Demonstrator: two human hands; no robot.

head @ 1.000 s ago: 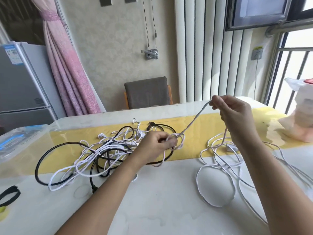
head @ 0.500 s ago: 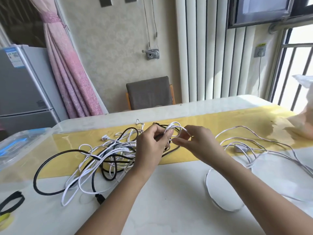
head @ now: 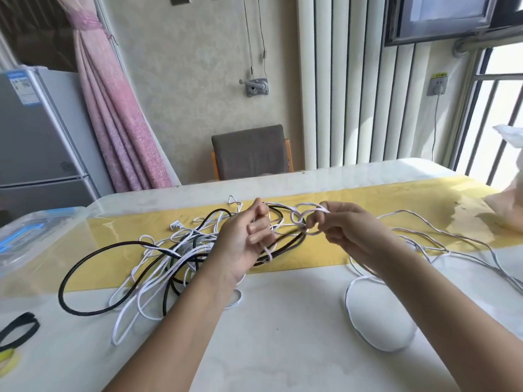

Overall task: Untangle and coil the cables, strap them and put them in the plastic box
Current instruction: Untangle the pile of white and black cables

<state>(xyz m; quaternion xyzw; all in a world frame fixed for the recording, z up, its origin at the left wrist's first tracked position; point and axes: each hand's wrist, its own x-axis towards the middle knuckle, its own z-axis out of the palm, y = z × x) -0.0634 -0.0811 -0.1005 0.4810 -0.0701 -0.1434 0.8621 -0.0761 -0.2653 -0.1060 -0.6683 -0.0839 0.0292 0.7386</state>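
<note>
A tangle of white cables [head: 158, 267] and a black cable [head: 85, 267] lies on the table at centre left. My left hand [head: 246, 239] is raised over it, fingers curled round white strands of the knot. My right hand [head: 345, 230] pinches a white cable loop [head: 305, 213] just to the right of the left hand. Loose white cable [head: 424, 236] trails from there to the right and down into a loop [head: 376, 315] on the table. The clear plastic box [head: 34, 236] with a blue part stands at the far left. A black strap [head: 19, 329] lies at the lower left.
The table [head: 283, 349] is white with a yellow runner [head: 396, 199] across its middle. A pale bag [head: 509, 199] sits at the far right edge. A grey chair [head: 250, 152] stands behind the table, a fridge [head: 36, 142] at the left.
My right hand came down from its raised pull to the knot beside my left hand. The trailing white cable went slack and settled to the right.
</note>
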